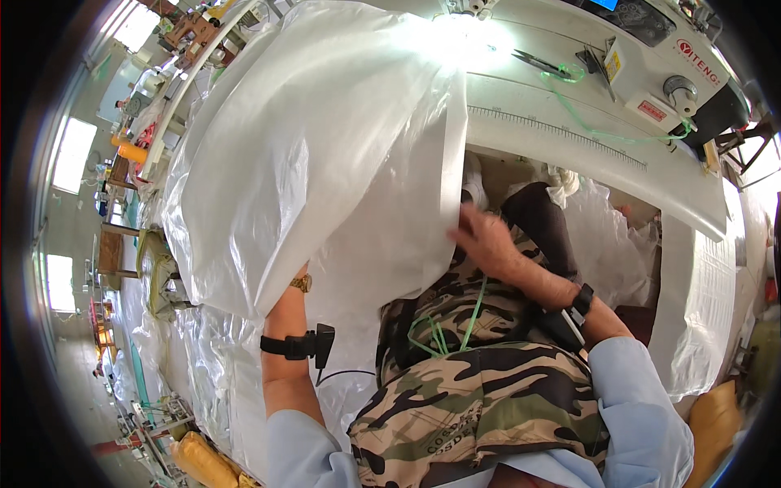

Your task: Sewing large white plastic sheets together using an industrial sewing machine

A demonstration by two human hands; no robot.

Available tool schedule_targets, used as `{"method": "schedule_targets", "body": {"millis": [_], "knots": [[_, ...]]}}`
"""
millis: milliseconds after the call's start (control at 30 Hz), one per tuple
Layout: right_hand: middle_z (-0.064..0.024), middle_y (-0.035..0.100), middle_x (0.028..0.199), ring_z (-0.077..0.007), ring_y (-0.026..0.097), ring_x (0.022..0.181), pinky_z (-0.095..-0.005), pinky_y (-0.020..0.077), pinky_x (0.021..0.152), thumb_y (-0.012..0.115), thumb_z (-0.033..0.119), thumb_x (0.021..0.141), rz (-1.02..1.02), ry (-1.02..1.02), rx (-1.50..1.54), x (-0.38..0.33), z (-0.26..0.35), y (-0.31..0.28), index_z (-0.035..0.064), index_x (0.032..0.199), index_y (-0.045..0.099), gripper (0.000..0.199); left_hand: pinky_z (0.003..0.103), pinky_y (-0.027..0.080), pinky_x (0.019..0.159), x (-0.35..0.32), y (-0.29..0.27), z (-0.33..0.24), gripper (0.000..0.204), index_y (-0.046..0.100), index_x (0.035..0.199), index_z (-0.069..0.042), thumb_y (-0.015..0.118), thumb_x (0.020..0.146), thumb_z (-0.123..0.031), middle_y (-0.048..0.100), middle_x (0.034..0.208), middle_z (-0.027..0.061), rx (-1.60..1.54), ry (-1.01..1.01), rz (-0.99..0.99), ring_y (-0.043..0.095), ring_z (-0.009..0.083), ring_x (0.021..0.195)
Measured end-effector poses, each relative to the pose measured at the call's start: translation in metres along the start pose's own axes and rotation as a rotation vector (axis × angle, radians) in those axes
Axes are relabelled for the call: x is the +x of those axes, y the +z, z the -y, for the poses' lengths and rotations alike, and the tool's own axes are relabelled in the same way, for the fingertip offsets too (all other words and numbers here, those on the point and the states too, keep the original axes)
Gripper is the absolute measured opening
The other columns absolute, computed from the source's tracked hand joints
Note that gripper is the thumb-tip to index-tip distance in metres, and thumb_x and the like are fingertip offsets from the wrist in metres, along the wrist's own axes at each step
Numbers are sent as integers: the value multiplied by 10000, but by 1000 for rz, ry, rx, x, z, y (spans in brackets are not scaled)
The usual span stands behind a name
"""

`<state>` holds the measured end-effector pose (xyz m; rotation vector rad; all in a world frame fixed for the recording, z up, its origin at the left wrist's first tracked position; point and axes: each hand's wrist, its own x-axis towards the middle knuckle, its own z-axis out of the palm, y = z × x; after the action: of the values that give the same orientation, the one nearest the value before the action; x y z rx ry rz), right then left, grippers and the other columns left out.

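- The big white plastic sheet (317, 138) is draped off the near edge of the sewing table (569, 146), spilling toward the person's lap.
- Right hand (486, 240) sits just below the table edge, fingers pinching the sheet's folded edge.
- Left hand is tucked under the sheet, left of the table, can't tell if it's gripping.
- Scissors (537, 61) lie on the tabletop beside the sewing machine (675, 57).

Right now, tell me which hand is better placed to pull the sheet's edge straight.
Right, probably. The right hand already lies on the sheet's folded edge, its fingers touching it. The left hand is hidden under the sheet, propping it up.
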<state>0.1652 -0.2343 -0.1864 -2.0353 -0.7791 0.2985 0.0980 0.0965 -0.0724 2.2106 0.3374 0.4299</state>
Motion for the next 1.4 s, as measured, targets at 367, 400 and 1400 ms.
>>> {"method": "schedule_targets", "body": {"millis": [367, 400, 1400], "knots": [[-103, 645, 685, -316, 669, 667, -443, 468, 544, 593, 250, 933, 498, -382, -719, 24, 54, -31, 63, 715, 606, 287, 417, 447, 1051, 2, -7, -33, 433, 584, 1229, 35, 398, 1045, -311, 627, 1240, 225, -454, 25, 303, 589, 355, 1191], [-117, 631, 675, -315, 660, 661, -434, 461, 538, 602, 240, 927, 369, -429, -417, 19, 65, -34, 55, 719, 600, 278, 417, 447, 1051, -1, -9, -32, 436, 586, 1226, 35, 396, 1046, -314, 628, 1238, 226, -467, 18, 319, 591, 354, 1190], [-91, 668, 991, -111, 563, 648, -255, 484, 576, 662, 228, 913, -89, 443, 1018, 129, 62, -87, 9, 1161, 622, 334, 377, 471, 987, -6, 58, -94, 523, 534, 1284, 16, 317, 1065, -407, 599, 1277, 199, -633, -3, 229, 617, 288, 1131]]}}
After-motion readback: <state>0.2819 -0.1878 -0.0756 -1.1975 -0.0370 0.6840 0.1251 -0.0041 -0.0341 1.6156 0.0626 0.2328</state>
